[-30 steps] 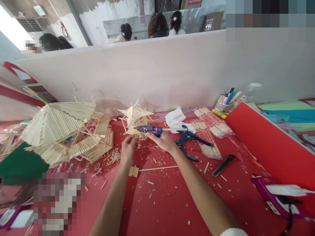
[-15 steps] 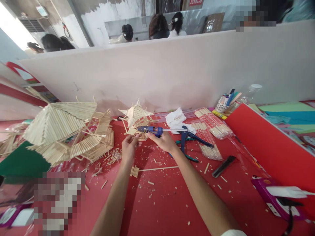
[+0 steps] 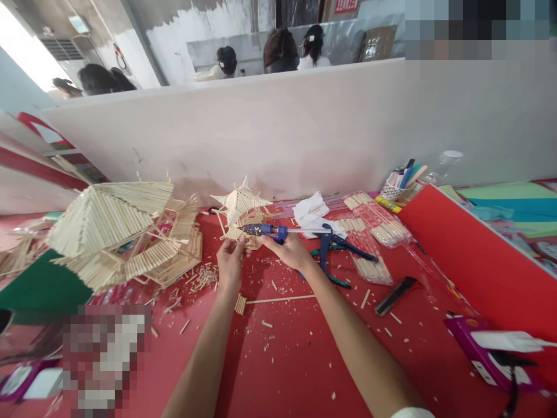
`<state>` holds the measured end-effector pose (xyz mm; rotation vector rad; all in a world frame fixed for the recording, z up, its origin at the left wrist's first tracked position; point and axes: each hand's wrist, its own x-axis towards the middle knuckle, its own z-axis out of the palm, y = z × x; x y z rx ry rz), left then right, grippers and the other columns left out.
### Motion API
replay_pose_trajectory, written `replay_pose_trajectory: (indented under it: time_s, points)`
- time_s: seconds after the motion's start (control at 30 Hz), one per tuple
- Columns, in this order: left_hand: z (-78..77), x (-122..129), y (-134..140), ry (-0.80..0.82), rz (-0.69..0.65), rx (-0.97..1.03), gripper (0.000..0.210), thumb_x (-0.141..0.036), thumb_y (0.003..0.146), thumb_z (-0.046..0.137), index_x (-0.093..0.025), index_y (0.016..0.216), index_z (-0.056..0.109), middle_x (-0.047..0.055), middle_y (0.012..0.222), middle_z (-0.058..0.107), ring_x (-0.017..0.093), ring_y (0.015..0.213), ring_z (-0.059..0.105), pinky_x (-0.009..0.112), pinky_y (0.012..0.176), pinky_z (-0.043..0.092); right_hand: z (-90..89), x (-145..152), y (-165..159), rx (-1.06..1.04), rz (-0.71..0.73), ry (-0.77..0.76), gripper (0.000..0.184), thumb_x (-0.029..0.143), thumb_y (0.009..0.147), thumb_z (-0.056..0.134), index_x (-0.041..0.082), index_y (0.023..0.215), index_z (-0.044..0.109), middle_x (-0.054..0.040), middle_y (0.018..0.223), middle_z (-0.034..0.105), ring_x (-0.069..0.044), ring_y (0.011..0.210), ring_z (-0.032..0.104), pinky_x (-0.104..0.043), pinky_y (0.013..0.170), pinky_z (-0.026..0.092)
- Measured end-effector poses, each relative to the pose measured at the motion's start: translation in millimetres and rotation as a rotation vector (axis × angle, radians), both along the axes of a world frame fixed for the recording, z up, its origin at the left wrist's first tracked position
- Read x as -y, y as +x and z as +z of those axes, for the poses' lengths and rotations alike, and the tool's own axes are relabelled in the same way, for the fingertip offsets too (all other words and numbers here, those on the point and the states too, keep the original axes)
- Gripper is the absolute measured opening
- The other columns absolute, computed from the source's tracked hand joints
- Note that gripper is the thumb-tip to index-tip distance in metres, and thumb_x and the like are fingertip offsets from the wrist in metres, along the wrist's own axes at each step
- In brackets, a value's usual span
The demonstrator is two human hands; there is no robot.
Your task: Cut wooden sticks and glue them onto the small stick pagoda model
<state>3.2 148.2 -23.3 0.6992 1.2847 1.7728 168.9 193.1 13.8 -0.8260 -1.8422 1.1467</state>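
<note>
Wood scraps [image 3: 267, 324] litter the near part of the red counter [image 3: 278, 383], where a long stick [image 3: 281, 299] lies beside a short row of cut sticks [image 3: 241, 304], and a black knife [image 3: 395, 296] rests to the right. Beyond them the left hand [image 3: 230, 262] is at the near edge of the small model [image 3: 241, 203], fingers drawn close together; I cannot tell what, if anything, they pinch. The right hand [image 3: 293, 253] has its fingers clamped around the glue gun [image 3: 273, 231], its nozzle pointing left, just beside the model. A blue tool [image 3: 324, 249] lies right of that hand. The large model [image 3: 108, 215] stands at left; tissue [image 3: 311, 210] and packed sticks [image 3: 378, 219] lie at right, before the partition [image 3: 261, 133].
</note>
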Motion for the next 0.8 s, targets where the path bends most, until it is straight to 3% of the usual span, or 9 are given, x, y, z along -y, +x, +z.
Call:
replay_pose_trajectory:
  time_s: [0.27,0.5,0.57,0.67,0.8]
  points:
    - [6.8,4.6,-0.9,-0.054,-0.016,0.012,0.043,-0.048,0.06,0.085,-0.018,0.071,0.056,-0.002,0.069,0.062,0.006,0.051,0.051,0.019,0.051,0.038,-2.2,0.1,-0.1,0.021,0.002,-0.013,0.038,0.056,0.091,0.056,0.023,0.098,0.073,-0.0028,0.09,0.074,-0.022,0.085,0.066,-0.032,0.078,0.05]
    - [5.4,25.9,-17.0,-0.089,0.008,0.029,0.04,-0.045,0.058,0.085,-0.017,0.077,0.063,-0.003,0.07,0.062,0.006,0.051,0.053,0.019,0.052,0.041,1.0,0.4,1.6,0.053,0.003,-0.001,0.04,0.057,0.091,0.055,0.022,0.1,0.073,-0.0025,0.082,0.072,-0.022,0.079,0.065,-0.032,0.074,0.049]
    - [3.2,35.3,-31.2,-0.115,0.001,-0.082,0.041,-0.048,0.06,0.084,-0.017,0.078,0.065,-0.002,0.068,0.061,0.008,0.051,0.054,0.02,0.052,0.042,-0.5,-0.5,2.1,0.065,0.006,-0.004,0.041,0.059,0.091,0.054,0.023,0.098,0.074,-0.0021,0.081,0.071,-0.021,0.079,0.065,-0.032,0.073,0.049]
    - [2.7,50.3,-59.9,-0.209,-0.041,-0.426,0.036,-0.049,0.068,0.079,-0.017,0.081,0.07,0.001,0.068,0.064,0.012,0.052,0.055,0.022,0.052,0.042,-3.2,-1.6,2.5,0.07,0.007,-0.005,0.042,0.06,0.091,0.054,0.023,0.097,0.074,-0.0019,0.083,0.072,-0.021,0.081,0.065,-0.032,0.074,0.049]
    - [8.3,68.9,-93.3,-0.344,-0.079,-0.823,0.021,-0.042,0.067,0.076,-0.021,0.072,0.074,0.004,0.065,0.068,0.018,0.057,0.057,0.024,0.052,0.035,-2.1,-2.1,4.6,0.078,0.017,-0.007,0.044,0.06,0.091,0.055,0.023,0.106,0.074,-0.0031,0.091,0.075,-0.023,0.087,0.067,-0.034,0.078,0.051]
